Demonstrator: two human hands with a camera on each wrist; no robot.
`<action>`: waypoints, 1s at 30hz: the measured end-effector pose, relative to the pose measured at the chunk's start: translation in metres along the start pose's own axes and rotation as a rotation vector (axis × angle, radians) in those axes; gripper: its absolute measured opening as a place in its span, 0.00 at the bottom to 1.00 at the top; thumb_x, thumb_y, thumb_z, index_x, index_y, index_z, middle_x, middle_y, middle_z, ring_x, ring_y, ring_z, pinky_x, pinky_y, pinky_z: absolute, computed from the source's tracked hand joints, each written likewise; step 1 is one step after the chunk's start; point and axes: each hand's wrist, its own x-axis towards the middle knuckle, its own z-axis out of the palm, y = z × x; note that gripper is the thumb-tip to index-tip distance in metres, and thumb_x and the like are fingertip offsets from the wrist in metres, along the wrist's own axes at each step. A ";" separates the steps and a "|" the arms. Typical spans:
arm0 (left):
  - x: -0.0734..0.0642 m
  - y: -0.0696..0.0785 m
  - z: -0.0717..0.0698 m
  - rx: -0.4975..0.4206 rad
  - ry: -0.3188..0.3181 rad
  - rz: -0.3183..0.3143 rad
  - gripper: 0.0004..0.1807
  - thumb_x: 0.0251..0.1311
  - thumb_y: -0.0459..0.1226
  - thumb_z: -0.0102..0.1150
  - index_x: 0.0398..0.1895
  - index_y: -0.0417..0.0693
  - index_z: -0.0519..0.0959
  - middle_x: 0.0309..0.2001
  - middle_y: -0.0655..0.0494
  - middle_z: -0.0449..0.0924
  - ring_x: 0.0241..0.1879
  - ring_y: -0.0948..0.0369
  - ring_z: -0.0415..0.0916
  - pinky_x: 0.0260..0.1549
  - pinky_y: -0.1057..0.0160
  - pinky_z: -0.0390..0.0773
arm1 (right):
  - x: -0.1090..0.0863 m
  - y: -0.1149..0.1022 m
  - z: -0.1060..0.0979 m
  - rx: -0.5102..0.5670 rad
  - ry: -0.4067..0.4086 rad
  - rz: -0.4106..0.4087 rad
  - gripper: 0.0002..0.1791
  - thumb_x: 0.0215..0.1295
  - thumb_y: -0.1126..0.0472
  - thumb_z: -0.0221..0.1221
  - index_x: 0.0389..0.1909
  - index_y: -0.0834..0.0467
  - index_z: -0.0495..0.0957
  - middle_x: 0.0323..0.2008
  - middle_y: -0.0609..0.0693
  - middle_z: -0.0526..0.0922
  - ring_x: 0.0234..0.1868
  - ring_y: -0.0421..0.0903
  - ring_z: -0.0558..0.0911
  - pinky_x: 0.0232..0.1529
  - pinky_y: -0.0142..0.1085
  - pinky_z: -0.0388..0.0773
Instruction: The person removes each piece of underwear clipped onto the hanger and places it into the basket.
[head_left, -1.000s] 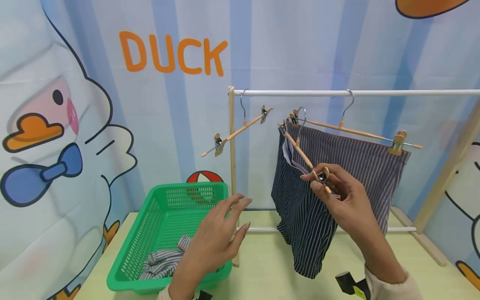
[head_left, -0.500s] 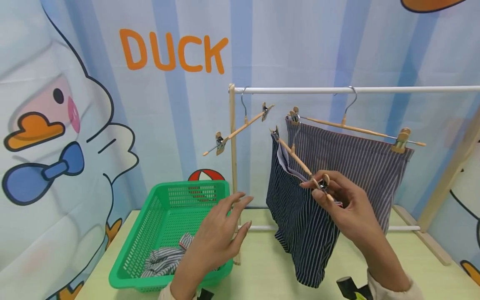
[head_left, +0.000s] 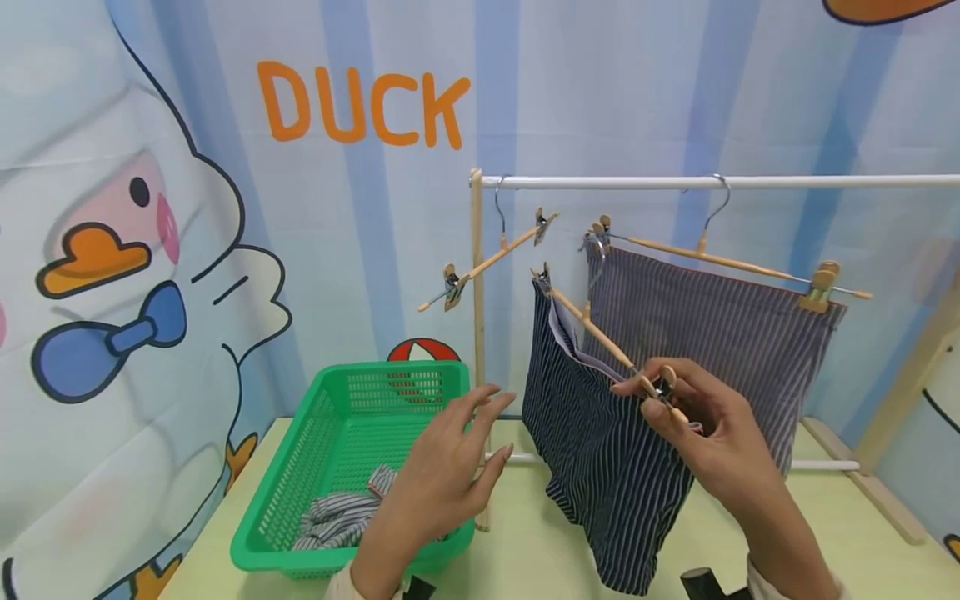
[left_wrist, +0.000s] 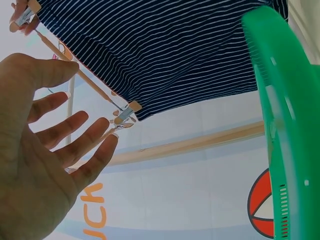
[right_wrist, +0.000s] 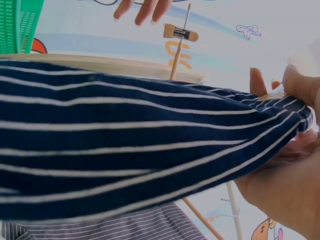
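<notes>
My right hand (head_left: 712,433) pinches the near clip end of a wooden clip hanger (head_left: 600,329). Clipped to this hanger are dark navy shorts (head_left: 600,467) with thin white stripes, hanging down with their waistband partly gaping. The hanger's hook is free of the rail and shows in front of the garment behind. In the right wrist view the navy cloth (right_wrist: 125,120) runs up to the gripping fingers. My left hand (head_left: 442,467) hovers beside the green basket with fingers spread and nothing in them; the left wrist view shows its palm (left_wrist: 35,165) facing the hanger.
A green basket (head_left: 262,475) holds grey striped cloth (head_left: 337,518). On the white rail (head_left: 600,182) hang a bare clip hanger (head_left: 495,258) and one carrying greyish striped shorts (head_left: 712,317). The rack's wooden post (head_left: 478,292) stands behind the basket's right side.
The held hanger and navy shorts have shifted left and down, away from the grey shorts behind. My left hand stays nearly still, and the head view has turned slightly left.
</notes>
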 end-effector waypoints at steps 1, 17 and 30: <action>0.000 0.000 0.000 -0.002 -0.001 0.000 0.32 0.66 0.42 0.62 0.71 0.50 0.65 0.66 0.48 0.71 0.61 0.52 0.76 0.56 0.52 0.80 | -0.001 0.001 0.000 0.007 -0.006 -0.002 0.13 0.73 0.67 0.55 0.56 0.57 0.73 0.47 0.35 0.86 0.37 0.40 0.75 0.35 0.37 0.66; 0.001 -0.003 0.002 0.007 0.005 -0.004 0.33 0.66 0.43 0.63 0.71 0.48 0.65 0.66 0.46 0.70 0.62 0.51 0.75 0.57 0.50 0.79 | -0.012 0.019 -0.003 0.155 -0.072 -0.079 0.14 0.71 0.74 0.52 0.54 0.62 0.73 0.47 0.44 0.88 0.57 0.36 0.82 0.50 0.25 0.70; 0.000 -0.008 0.004 0.002 -0.003 -0.016 0.33 0.66 0.43 0.62 0.71 0.46 0.64 0.68 0.44 0.69 0.64 0.50 0.73 0.59 0.49 0.77 | -0.021 0.030 -0.005 0.241 -0.131 -0.099 0.14 0.72 0.76 0.49 0.52 0.61 0.72 0.48 0.45 0.88 0.61 0.37 0.78 0.52 0.27 0.70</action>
